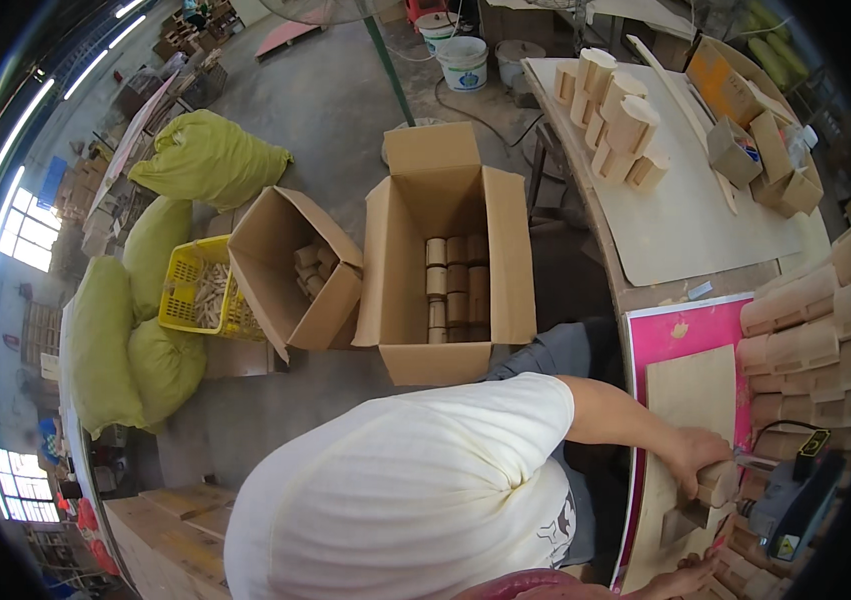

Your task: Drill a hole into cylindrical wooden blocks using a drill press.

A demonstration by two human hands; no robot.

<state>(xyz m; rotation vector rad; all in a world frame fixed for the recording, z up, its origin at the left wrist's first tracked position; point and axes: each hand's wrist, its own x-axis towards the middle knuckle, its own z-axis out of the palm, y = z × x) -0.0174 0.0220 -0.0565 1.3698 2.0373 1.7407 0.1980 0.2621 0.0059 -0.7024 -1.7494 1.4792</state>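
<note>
Holding a block point(717, 486), the left hand point(697, 458) curls.

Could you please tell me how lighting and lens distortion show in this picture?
In the head view, the light tubes and windows at the left glare almost white; the open carton at the centre is shadowed inside; the fisheye bows the edge of the worktable, with black corners; the left hand and the wooden block it grips show fairly clearly.
</note>
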